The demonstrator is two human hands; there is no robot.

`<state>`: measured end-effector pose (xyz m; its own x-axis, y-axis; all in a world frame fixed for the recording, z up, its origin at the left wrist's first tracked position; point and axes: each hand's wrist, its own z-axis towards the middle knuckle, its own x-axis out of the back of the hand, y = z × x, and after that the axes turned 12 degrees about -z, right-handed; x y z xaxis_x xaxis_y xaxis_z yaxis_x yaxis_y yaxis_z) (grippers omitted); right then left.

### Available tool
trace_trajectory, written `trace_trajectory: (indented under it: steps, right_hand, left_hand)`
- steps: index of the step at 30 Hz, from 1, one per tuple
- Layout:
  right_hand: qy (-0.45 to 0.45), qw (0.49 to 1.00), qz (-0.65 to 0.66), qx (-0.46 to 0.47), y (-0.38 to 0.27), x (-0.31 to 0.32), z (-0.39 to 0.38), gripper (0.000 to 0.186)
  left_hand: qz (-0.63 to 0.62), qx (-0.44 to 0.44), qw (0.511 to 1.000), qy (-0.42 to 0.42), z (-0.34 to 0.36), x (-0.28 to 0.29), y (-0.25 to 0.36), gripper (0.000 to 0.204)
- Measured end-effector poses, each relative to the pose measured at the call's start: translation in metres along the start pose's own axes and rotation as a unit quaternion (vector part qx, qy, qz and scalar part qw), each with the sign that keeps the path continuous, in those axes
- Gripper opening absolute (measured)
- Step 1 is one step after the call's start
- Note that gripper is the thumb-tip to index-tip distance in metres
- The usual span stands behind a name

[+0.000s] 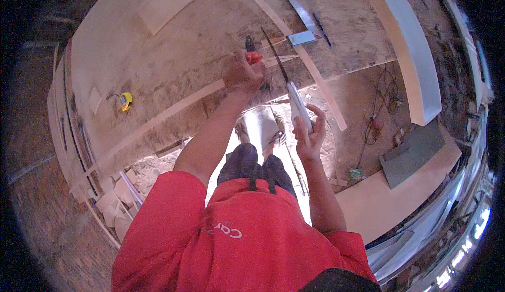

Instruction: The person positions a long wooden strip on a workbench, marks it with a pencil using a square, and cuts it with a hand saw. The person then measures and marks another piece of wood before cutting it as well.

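Note:
On the wooden worktop [342, 34], near its front edge, my left hand [243, 72] is closed on a small red and black tool [253, 56], beside pale wooden offcuts and a long strip [168, 111]. My right hand [310, 129] grips the white handle of a saw [296, 98], whose thin dark blade points up and away to the left. Another narrow strip [322, 84] crosses just right of the saw. Beyond it lie a metal square [301, 38] and a dark pencil or pen [322, 28].
A yellow tape measure [125, 101] and a rectangular board [171, 2] lie on the left. A long white panel piece [400, 39] runs down the right, above tangled cord [386, 97] and a grey sheet [412, 155]. My sandalled feet show below the edge, on pale ground.

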<state>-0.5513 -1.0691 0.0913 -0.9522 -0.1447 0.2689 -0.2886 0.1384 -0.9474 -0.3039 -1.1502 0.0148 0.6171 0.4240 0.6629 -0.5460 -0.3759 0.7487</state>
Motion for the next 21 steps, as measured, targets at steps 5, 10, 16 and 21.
trace_trajectory:
  steps: [5,10,16,21]
  right_hand:
    - [-0.036,0.995,-0.086,0.028,0.021,-0.001,0.013,0.041]
    - [-0.068,0.997,-0.044,0.014,0.030,0.001,0.011,0.046]
    - [-0.082,0.994,-0.057,0.040,0.060,-0.007,0.016,0.046]
    - [-0.074,0.993,-0.090,0.026,0.049,-0.006,0.016,0.048]
  left_hand:
    - [-0.031,0.076,0.996,0.024,0.003,-0.012,-0.004,0.048]
    - [-0.021,0.023,0.999,0.023,0.000,-0.005,0.002,0.054]
    - [-0.007,-0.009,1.000,0.028,0.002,-0.007,-0.001,0.050]
    - [0.057,0.002,0.998,0.020,0.001,0.008,0.017,0.057]
